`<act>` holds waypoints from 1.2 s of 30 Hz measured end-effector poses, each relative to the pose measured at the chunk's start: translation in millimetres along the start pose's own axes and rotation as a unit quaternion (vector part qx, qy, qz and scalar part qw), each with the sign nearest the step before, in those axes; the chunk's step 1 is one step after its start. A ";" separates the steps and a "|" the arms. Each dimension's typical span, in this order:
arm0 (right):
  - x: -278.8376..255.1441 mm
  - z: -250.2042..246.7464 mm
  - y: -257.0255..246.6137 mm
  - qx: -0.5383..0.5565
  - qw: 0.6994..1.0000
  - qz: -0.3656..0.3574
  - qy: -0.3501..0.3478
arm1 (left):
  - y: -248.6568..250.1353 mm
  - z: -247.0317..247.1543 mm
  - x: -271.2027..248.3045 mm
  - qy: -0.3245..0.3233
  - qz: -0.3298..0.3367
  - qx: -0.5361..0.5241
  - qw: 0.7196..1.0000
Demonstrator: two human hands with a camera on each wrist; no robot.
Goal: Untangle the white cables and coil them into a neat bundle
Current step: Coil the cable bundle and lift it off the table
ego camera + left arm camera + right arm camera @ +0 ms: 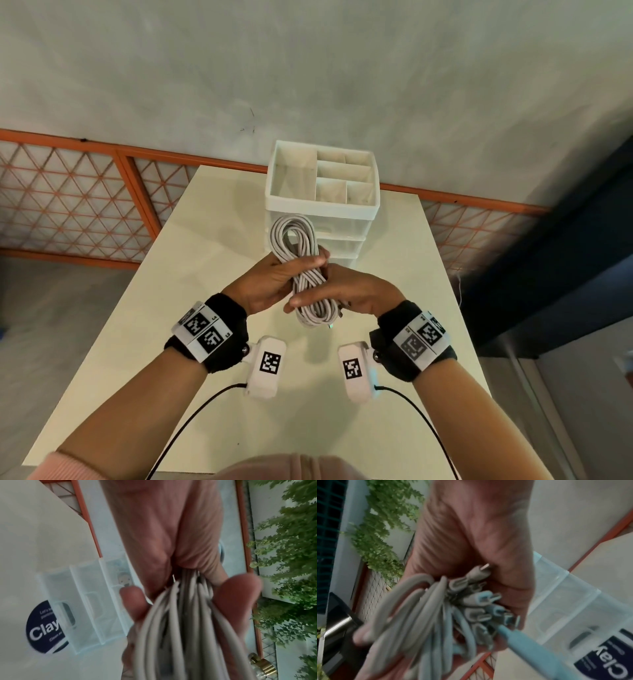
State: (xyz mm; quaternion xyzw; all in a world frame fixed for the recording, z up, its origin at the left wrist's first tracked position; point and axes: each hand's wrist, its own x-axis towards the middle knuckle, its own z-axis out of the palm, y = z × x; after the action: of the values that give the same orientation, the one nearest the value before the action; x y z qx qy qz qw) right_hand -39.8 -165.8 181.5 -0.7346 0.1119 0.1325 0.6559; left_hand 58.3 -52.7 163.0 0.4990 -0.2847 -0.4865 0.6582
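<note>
I had both hands up over the table [219, 219], holding the white cables [301, 253] between them, clear of the tabletop. The cables were looped into one long bundle: the top loop stood up in front of the white drawer organizer [322, 178], the bottom loops hung below my palms. My left hand [270, 281] was wrapped round the middle of the bundle, fingers curled over the strands. The left wrist view confirmed it: strands ran out between thumb and fingertips [238, 586], squeezed tight. My right hand [356, 291] sat against the bundle's right side, touching the left hand, with one finger laid across the front of the strands. The right wrist view showed several plug ends [488, 599] bunched against that palm with the loops folded beside them; fingers looked curled round them, though the frame was blurred. I couldn't tell how many separate cables were in there. The organizer stood at the far edge of the table, its clear drawers behind the bundle.
</note>
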 end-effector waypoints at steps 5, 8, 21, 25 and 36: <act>1.4 9.3 3.7 -0.080 0.995 0.054 0.030 | 0.9 -9.3 0.0 -0.031 0.017 -0.013 0.999; -0.4 14.2 3.2 -0.085 0.994 0.054 0.034 | 2.3 -11.8 -0.6 -0.015 0.036 -0.079 0.996; 19.4 28.9 28.8 -0.277 0.937 0.018 0.214 | 6.9 3.5 19.6 0.238 -0.019 -0.234 0.943; 17.4 21.9 35.9 -0.248 0.954 0.036 0.162 | -0.2 2.1 20.7 0.226 -0.061 -0.233 0.944; -7.4 -1.4 31.9 -0.042 0.998 0.033 -0.022 | -5.4 -1.1 7.7 0.051 0.045 -0.123 0.990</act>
State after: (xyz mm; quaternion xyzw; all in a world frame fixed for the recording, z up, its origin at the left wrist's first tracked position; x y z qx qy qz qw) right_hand -57.5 -170.9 154.4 -0.7546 0.1160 0.1746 0.6218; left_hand 60.1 -59.5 156.8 0.4251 -0.2116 -0.4613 0.7495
